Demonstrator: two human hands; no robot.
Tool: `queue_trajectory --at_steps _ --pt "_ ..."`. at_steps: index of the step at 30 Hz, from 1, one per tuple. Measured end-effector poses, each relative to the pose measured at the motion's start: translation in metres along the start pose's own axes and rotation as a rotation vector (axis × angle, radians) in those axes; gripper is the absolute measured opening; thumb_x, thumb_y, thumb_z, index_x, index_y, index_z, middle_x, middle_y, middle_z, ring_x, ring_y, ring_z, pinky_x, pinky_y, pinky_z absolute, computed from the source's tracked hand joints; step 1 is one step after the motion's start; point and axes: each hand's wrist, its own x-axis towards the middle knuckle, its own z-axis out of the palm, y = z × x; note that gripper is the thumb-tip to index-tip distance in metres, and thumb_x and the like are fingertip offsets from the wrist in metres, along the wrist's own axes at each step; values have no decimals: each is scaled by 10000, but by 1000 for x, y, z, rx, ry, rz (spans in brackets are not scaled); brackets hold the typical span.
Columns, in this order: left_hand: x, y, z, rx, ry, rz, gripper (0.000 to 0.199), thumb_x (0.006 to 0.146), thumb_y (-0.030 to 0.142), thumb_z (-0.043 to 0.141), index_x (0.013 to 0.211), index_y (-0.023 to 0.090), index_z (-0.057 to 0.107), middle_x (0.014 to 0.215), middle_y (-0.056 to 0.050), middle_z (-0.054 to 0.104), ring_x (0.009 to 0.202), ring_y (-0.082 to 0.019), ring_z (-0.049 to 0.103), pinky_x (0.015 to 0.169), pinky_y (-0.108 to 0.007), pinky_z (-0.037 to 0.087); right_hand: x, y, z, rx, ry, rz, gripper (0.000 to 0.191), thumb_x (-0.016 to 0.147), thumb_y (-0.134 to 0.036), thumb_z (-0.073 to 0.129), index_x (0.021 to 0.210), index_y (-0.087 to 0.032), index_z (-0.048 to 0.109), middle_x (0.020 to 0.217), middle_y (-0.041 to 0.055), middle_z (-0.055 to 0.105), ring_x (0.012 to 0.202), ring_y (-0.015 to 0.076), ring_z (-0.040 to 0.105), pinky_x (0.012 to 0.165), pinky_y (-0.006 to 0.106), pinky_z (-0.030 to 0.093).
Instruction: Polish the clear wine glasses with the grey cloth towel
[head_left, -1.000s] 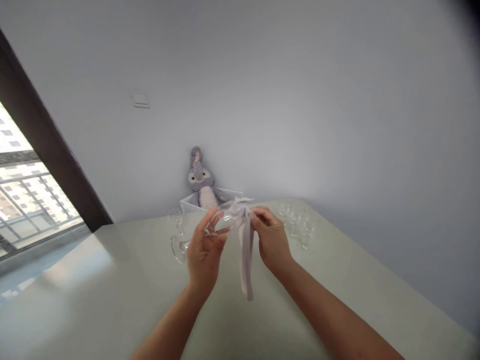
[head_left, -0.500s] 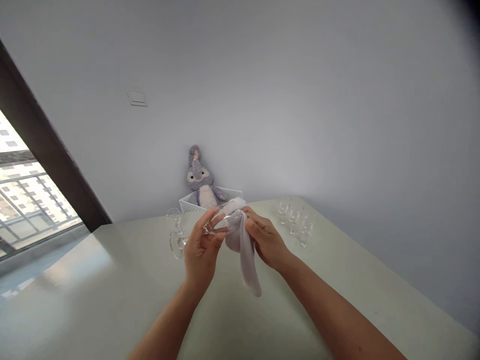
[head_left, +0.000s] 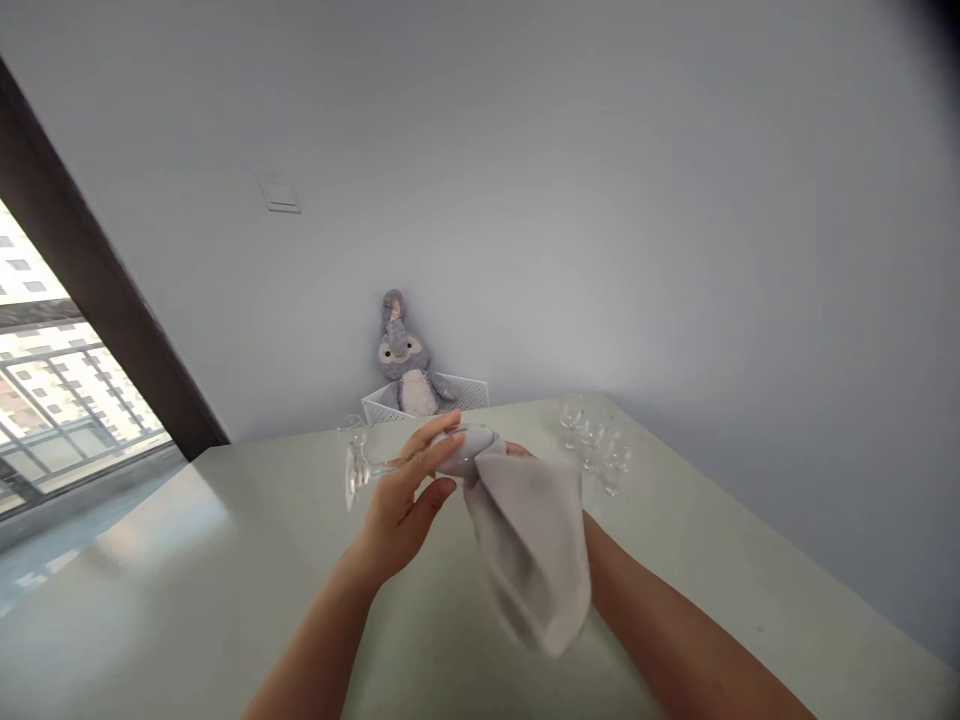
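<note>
My left hand [head_left: 401, 510] is closed around a clear wine glass [head_left: 463, 450], which lies sideways in the air. Its foot points left and its bowl faces right. A light grey cloth [head_left: 536, 540] is at the mouth of the bowl, and part of it seems to be inside. My right hand [head_left: 519, 451] holds that cloth from behind. Most of its fingers are hidden by the fabric, whose loose corner hangs down over the wrist.
Several wine glasses [head_left: 594, 432] stand in a row at the table's right rear. Another glass [head_left: 351, 430] stands at the left rear, behind the held one's foot. A plush rabbit [head_left: 416, 390] sits in a white basket [head_left: 472, 393] against the wall [head_left: 675, 250].
The cloth has swung up and right, spreading over my right hand. The glass has turned in my left hand, so its bowl shows more plainly.
</note>
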Motion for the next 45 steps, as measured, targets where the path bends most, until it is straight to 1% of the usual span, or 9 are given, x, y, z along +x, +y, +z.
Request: queue_trajectory --at_steps 7,14,22,27,30,36,38,43,45 --pt "0 -5 -1 10 114 -463 491 888 440 224 1119 172 564 991 -79 637 764 -170 606 567 -244 479 -7 17 14 -814 31 -372 141 725 -238 536 831 -195 619 809 49 622 743 180 543 649 281 411" --pt "-1 2 1 106 -92 -42 373 828 273 476 1201 282 495 1372 -58 355 1216 -234 375 941 -358 379 4 6 -5 -26 51 -82 288 777 -432 506 822 -163 597 626 3 559 522 117 493 521 248 399" --pt "-3 -8 10 178 90 -417 429 889 383 290 1246 202 446 896 -49 659 750 -152 607 675 -274 479 -1 -1 -6 -1068 -26 -364 156 814 -301 501 877 -217 616 889 38 639 797 178 558 680 269 384" --pt "2 -16 -2 825 270 -27 303 849 291 427 1107 211 562 971 -81 647 927 -207 575 841 -354 399 7 -7 -29 -1154 92 -247 158 805 -294 499 786 -197 622 754 11 634 690 159 553 594 241 374" --pt "4 -20 -5 1020 24 158 310 830 301 465 1111 199 551 1039 -105 622 1001 -238 536 890 -391 344 8 -10 -34 -831 -37 -163 210 776 -358 542 841 -183 637 808 9 637 762 176 567 627 252 419" --pt "0 -25 -6 1016 -219 -54 326 858 403 385 1085 235 548 616 -7 621 604 -167 555 554 -255 342 -3 -30 -40 -922 -224 -167 152 770 -259 530 825 -193 655 808 -8 649 761 171 571 663 265 437" --pt "0 -25 -7 952 -241 -169 341 850 433 382 1088 250 544 617 4 621 583 -157 550 524 -239 317 -8 -40 -46 -1065 -153 -255 202 789 -189 471 858 -221 659 885 -6 656 816 179 576 710 281 433" --pt "4 -29 -10 882 -125 -445 409 853 451 332 1147 222 503 586 21 597 544 -154 542 501 -232 311 -11 -48 -46 -1309 370 -491 358 829 -192 413 1160 -269 527 1133 33 589 1014 235 521 849 390 385" --pt "4 -29 -7 917 -114 -437 386 857 405 335 1148 212 500 586 17 596 554 -164 547 510 -241 313 -7 -39 -34 -1457 330 -580 403 834 -304 456 1229 -231 466 1200 66 545 1111 277 447 917 443 325"
